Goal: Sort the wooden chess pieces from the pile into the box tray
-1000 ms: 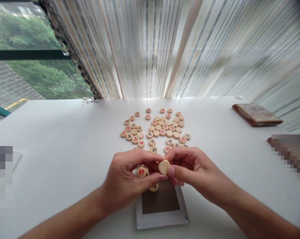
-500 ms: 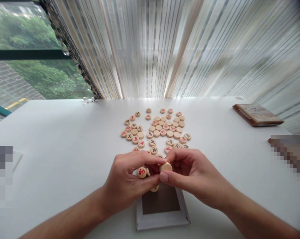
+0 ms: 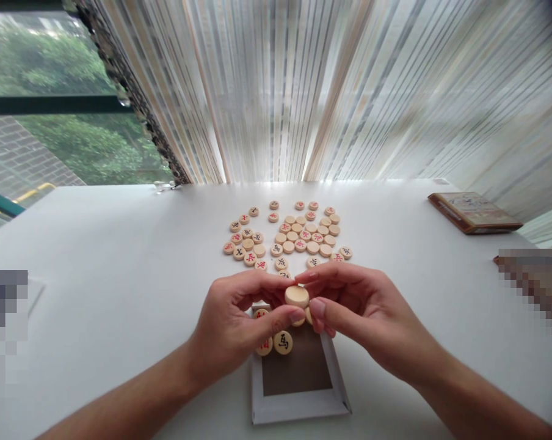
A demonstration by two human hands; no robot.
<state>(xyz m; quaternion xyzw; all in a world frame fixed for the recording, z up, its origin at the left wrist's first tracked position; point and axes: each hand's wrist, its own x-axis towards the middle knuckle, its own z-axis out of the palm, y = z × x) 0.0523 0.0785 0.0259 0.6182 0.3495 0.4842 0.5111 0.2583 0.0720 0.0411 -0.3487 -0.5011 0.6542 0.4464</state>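
A blank-faced wooden Chinese chess piece (image 3: pixel 297 296) is held up over the tray between the fingertips of both hands. My left hand (image 3: pixel 239 315) pinches it from the left with thumb and index finger. From the right, my right hand (image 3: pixel 367 311) meets it with thumb and fingertips. Beneath them lies a shallow white-rimmed tray (image 3: pixel 298 406) with a brown floor. Inside it are a black-marked horse piece (image 3: pixel 283 343), a red-marked piece (image 3: pixel 264 345) beside it, and other pieces partly hidden by my fingers.
Many loose chess pieces, face up and face down, spread over the white table (image 3: pixel 120 293) beyond my hands. A flat brown box (image 3: pixel 475 212) lies at the far right. Striped curtains (image 3: pixel 267 91) hang behind the table's far edge, beside a window.
The piece in my fingertips has moved slightly left and up, its flat face tipped upward. My left hand has shifted, and the horse piece in the tray now shows fully.
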